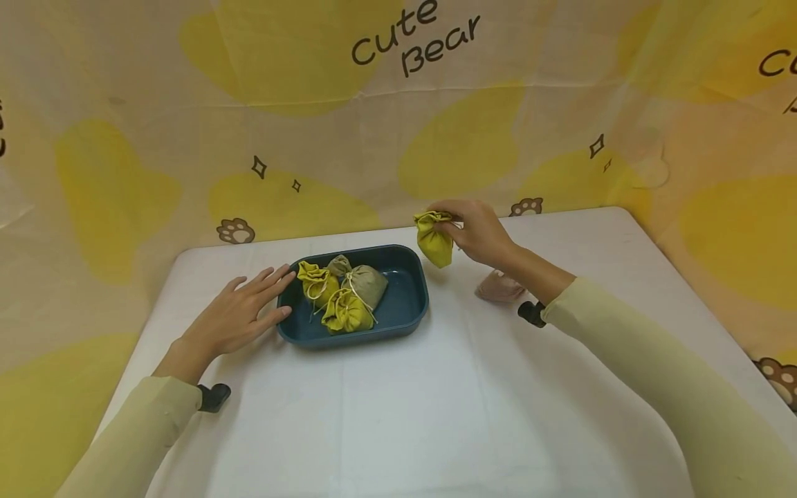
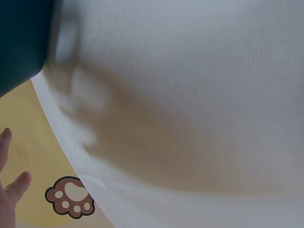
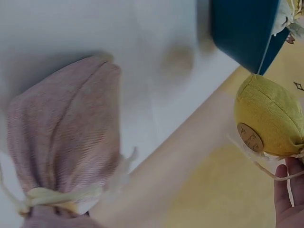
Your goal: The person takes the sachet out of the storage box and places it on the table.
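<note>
My right hand (image 1: 482,232) pinches a yellow drawstring pouch (image 1: 435,242) by its gathered neck, raised just right of the dark blue tray (image 1: 407,326). In the right wrist view a round tag (image 3: 250,137) shows on that pouch (image 3: 269,114). My left hand (image 1: 239,315) lies with spread, straight fingers at the tray's left rim. Inside the tray, two yellow pouches (image 1: 349,312) and a grey-green pouch (image 1: 367,285) sit together toward the left. A pinkish pouch (image 1: 498,288) lies on the table under my right forearm, partly hidden by it.
A white cloth covers the table (image 1: 398,415). Behind it hangs a yellow-patterned curtain (image 1: 349,138) with printed lettering and paw prints, close along the table's back edge. Black wrist cameras (image 1: 214,398) are strapped at both cuffs.
</note>
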`<state>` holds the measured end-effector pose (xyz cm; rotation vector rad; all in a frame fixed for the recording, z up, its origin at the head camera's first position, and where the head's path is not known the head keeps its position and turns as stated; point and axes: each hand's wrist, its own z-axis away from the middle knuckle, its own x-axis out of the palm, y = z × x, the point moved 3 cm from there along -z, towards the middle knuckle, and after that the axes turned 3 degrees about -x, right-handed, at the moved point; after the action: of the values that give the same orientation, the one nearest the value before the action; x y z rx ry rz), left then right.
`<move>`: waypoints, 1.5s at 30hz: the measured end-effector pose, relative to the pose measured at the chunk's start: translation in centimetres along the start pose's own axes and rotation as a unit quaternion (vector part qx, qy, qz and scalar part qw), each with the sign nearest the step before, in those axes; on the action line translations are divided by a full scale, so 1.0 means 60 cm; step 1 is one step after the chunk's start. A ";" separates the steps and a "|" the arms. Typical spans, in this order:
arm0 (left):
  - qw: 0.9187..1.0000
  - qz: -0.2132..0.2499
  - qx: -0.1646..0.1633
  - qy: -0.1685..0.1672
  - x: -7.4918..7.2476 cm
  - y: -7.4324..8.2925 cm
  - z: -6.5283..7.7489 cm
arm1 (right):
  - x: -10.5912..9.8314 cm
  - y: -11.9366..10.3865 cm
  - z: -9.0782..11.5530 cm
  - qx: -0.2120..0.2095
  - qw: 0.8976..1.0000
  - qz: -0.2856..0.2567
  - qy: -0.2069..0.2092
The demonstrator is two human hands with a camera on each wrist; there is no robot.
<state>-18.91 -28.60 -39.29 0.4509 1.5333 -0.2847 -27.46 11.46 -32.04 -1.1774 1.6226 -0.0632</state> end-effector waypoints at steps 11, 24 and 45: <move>1.000 0.004 -0.004 0.011 0.000 0.000 0.001 | -0.007 0.038 0.023 0.029 1.000 0.002 -0.003; 1.000 0.008 -0.004 0.002 0.003 0.000 0.001 | 0.003 0.063 0.043 0.098 0.993 0.031 -0.051; 1.000 0.003 -0.006 -0.004 0.000 0.001 -0.001 | 0.022 0.023 0.028 0.036 0.996 0.026 -0.076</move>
<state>-18.92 -28.54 -39.30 0.4446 1.5259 -0.2734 -26.98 12.04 -34.46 -1.0590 1.5037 0.0002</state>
